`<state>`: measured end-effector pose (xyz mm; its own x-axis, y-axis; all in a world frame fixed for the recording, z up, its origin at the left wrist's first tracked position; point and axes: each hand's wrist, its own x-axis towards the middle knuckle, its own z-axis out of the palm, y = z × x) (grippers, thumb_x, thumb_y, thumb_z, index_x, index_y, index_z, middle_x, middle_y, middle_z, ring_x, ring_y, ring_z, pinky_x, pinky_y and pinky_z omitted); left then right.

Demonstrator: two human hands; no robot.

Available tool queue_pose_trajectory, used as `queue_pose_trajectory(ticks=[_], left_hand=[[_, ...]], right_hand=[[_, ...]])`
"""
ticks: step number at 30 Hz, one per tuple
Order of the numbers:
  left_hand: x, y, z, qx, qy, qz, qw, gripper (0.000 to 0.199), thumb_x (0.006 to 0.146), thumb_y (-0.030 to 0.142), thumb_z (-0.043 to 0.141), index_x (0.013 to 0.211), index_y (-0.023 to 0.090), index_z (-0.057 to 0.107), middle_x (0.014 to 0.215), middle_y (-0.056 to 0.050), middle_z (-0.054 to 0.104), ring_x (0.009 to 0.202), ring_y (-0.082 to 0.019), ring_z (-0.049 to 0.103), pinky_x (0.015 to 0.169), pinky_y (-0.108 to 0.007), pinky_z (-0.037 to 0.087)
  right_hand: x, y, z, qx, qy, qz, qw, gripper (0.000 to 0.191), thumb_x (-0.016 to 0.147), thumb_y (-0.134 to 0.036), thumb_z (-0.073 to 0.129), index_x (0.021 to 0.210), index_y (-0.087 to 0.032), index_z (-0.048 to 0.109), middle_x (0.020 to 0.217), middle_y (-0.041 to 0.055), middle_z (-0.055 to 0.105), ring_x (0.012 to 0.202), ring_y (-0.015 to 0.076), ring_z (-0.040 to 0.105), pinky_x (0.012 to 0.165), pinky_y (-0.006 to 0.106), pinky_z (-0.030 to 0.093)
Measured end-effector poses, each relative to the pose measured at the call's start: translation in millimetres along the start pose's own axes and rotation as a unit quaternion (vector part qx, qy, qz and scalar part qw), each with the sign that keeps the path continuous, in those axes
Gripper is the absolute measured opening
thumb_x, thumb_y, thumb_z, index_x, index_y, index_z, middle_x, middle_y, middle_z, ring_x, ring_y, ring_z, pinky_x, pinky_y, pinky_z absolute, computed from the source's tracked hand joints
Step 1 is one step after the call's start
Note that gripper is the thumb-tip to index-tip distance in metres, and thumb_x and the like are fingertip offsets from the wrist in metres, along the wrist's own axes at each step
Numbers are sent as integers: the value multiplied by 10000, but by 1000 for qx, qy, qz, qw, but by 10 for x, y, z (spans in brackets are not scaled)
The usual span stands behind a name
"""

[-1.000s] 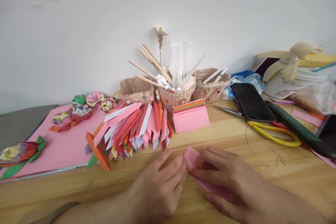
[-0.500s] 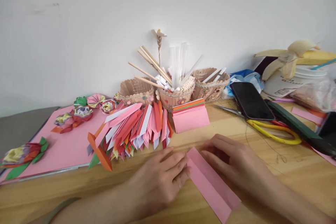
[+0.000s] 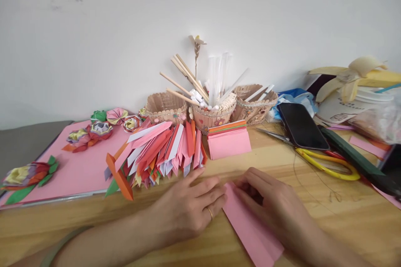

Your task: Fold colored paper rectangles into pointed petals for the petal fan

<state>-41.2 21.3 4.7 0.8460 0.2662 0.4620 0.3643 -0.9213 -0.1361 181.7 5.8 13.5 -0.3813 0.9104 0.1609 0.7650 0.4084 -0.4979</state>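
probably light and easily creased, the pink paper (image 3: 246,229) suits an edge hold; left hand (image 3: 189,204) and right hand (image 3: 275,202) touch its far end, whether fingers clamp it i cannot tell.

Pink paper (image 3: 249,229) — lower corner cut off, banana (image 3: 376,77) cropped at right, tub's (image 3: 332,104) lettering illegible

No text can be made out: the pale tub (image 3: 332,107) below the banana peel (image 3: 349,77) bears dark print (image 3: 347,96) and 1 logo-like mark (image 3: 340,117), too blurred.

L hand (image 3: 192,206) nr R hand (image 3: 275,202)
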Motion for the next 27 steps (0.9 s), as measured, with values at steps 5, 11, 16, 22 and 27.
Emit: queue_pose_trajectory(ticks=[5,11,16,22,27], left_hand=[[1,22,0,15,3,-2,1000,290,985,108,351,1120,87,606,1150,-53,640,1157,-206,484,1026,-430,342],[1,18,41,-5,12,-15,1000,224,971,147,439,1105,101,612,1144,-28,633,1178,-189,456,1081,-405,289],[2,15,29,2,-5,-9,1000,255,970,139,421,1162,102,584,1248,-41,593,1238,-210,417,1068,-433,310],[16,0,-23,16,-21,12,1000,328,992,115,311,1187,87,572,1249,-46,600,1254,-229,414,1056,-464,311],[36,-6,-13,14,-14,11,1000,348,1000,106,278,1174,73,578,1215,-43,624,1231,-220,438,1064,-470,293]], right_hand=[[-20,30,-17,-27,13,-104,994,187,937,-170,427,861,-198,595,807,46,600,713,166,568,589,259,438],[-30,42,-81,-73,6,-190,979,374,1001,-231,269,896,-162,622,802,69,599,694,186,525,583,292,430],[-30,42,-96,-95,-10,-234,967,384,996,-184,265,824,-147,606,777,73,592,686,188,501,587,302,413],[-32,43,-100,-92,-25,-247,964,356,989,-164,290,782,-135,579,757,69,581,681,186,486,594,312,410],[-35,53,-98,-96,-27,-257,961,360,989,-162,282,802,-120,587,755,74,577,688,189,490,599,317,423]])
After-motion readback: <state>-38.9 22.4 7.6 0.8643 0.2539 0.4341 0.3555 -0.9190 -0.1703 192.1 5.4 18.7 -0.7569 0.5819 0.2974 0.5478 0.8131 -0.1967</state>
